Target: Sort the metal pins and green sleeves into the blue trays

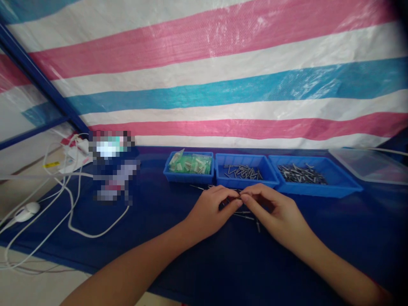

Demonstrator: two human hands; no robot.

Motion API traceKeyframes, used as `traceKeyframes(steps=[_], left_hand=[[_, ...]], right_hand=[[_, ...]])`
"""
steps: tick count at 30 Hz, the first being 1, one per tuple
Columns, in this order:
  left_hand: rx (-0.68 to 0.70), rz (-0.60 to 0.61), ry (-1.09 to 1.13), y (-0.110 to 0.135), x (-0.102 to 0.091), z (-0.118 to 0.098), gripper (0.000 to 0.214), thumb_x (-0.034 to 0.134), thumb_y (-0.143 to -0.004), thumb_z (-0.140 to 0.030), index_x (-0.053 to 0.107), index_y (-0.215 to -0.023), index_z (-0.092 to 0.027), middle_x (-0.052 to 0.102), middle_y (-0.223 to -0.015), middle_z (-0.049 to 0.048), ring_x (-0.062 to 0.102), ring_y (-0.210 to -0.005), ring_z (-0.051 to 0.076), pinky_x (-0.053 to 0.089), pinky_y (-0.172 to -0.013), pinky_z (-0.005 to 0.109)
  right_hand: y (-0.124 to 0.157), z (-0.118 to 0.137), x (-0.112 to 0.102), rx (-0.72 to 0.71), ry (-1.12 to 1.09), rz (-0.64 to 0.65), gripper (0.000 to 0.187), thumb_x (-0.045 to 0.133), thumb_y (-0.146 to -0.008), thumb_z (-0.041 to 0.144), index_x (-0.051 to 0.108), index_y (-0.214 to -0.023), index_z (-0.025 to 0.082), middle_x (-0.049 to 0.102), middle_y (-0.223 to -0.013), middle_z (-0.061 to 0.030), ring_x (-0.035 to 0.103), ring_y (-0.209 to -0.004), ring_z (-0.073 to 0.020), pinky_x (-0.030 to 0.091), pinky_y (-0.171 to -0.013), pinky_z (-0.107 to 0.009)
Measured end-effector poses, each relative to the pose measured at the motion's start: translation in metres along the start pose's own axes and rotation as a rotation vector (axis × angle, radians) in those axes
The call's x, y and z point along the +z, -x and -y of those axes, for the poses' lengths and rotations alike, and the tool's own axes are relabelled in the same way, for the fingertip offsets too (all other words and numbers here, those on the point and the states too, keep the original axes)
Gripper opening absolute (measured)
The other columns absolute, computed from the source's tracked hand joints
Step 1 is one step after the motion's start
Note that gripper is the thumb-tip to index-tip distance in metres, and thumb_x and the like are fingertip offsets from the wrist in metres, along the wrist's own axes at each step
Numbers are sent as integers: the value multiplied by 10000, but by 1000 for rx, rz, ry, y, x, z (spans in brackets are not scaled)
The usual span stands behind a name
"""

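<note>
My left hand and my right hand meet fingertip to fingertip low over the blue table. Both are closed in a pinch. Whatever sits between the fingertips is small, dark and mostly hidden. Under and around the fingers lie several loose thin metal pieces that look like blind rivets, partly covered by my hands. Just behind my hands stands a blue bin with more such metal pieces inside.
Left of the middle bin, another blue bin holds small green-and-clear bags. A third bin on the right contains darker metal pieces. White cables trail across the left side. A clear plastic lid lies far right. Striped sheeting hangs behind.
</note>
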State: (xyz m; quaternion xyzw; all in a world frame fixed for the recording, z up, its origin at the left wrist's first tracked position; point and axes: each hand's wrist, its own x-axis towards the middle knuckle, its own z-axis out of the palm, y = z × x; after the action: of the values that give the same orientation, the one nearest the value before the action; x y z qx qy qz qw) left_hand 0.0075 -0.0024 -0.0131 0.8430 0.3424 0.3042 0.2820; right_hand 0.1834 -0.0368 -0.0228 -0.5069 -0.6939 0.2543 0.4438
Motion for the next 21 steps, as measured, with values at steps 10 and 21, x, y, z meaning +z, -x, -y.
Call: traceKeyframes(steps=[10, 21], left_hand=[[-60, -143, 44, 0, -7, -3, 168, 610, -855, -344, 613, -873, -177, 656, -848, 20, 598, -777, 148, 455, -727, 267], [-54, -23, -112, -3, -8, 2, 157, 511, -904, -253, 647, -949, -189, 657, -870, 28, 595, -832, 162, 436, -772, 297]], right_hand=[[-3, 1, -3, -48, 84, 96, 184, 483, -911, 312, 637, -893, 214, 663, -818, -40, 620, -733, -169, 496, -649, -287], [-25, -18, -72, 218, 584, -429, 218, 529, -849, 358, 642, -873, 172, 639, -703, -46, 588, -644, -193, 408, -601, -310]])
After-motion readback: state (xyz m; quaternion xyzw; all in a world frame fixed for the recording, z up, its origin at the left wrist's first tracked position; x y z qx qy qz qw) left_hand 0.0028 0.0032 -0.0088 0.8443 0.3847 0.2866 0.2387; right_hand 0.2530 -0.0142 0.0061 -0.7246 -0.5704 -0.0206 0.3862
